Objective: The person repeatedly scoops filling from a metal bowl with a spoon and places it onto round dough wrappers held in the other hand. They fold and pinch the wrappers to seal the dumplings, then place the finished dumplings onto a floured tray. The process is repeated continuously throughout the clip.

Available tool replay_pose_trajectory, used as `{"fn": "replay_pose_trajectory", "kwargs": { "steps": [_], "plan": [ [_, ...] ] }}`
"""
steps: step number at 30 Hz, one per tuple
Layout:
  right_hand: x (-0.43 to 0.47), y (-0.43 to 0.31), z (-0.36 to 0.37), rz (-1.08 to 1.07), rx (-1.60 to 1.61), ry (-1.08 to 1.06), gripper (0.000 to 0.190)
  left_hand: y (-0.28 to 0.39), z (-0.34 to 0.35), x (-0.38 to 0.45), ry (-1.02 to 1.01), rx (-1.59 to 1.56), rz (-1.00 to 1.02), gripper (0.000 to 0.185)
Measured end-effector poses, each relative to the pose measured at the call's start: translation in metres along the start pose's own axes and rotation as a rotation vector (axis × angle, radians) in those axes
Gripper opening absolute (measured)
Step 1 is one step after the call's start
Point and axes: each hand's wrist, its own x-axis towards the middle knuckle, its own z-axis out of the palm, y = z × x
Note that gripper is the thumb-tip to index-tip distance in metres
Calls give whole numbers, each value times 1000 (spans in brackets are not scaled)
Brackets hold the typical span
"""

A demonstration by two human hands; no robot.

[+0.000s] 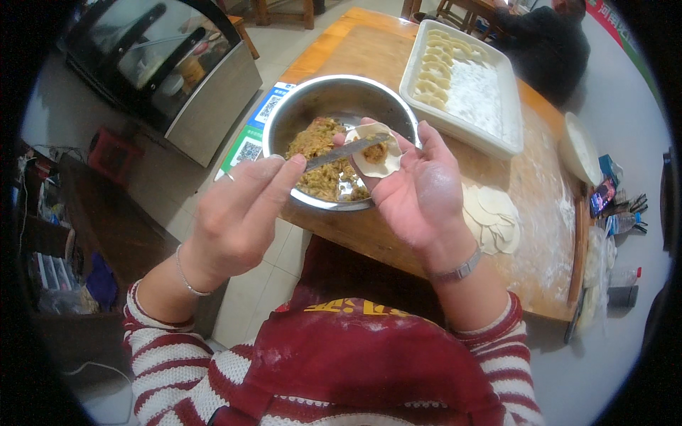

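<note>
My left hand [240, 213] grips a flat metal filling spatula [341, 153] between thumb and fingers. Its far end touches the filling [375, 153] on a round dumpling wrapper [388, 166]. That wrapper lies unfolded across the fingers of my right hand [418, 186], which is held palm up and dusted with flour. Both hands are over the near rim of a steel bowl [274, 114]. Inside the bowl, a mound of minced filling [314, 149] lies mostly to the left, partly hidden by my left hand and the spatula.
A white tray [511, 117] holds rows of folded dumplings [434, 69] and loose flour. Stacked wrappers [493, 218] lie right of my right wrist on the floured wooden table [538, 213]. A pale bowl [579, 149] stands at the right edge. A person [549, 53] sits beyond the tray.
</note>
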Motion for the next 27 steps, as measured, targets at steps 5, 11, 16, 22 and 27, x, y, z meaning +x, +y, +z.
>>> {"fn": "replay_pose_trajectory", "kwargs": {
  "steps": [5,11,16,22,27],
  "plan": [
    [-7,1,5,-37,-23,9,61,8,1,4,-91,119,103,39],
    [-13,-1,4,-103,54,-8,61,23,-4,4,-234,158,154,41],
    [-16,-9,-1,-190,88,34,63,20,-1,7,-52,62,61,36],
    [-25,-9,2,-163,144,3,62,35,-7,25,-129,-726,-700,22],
    [-29,-5,2,-252,125,55,62,35,8,33,-210,-1404,-1381,24]
  ]
}}
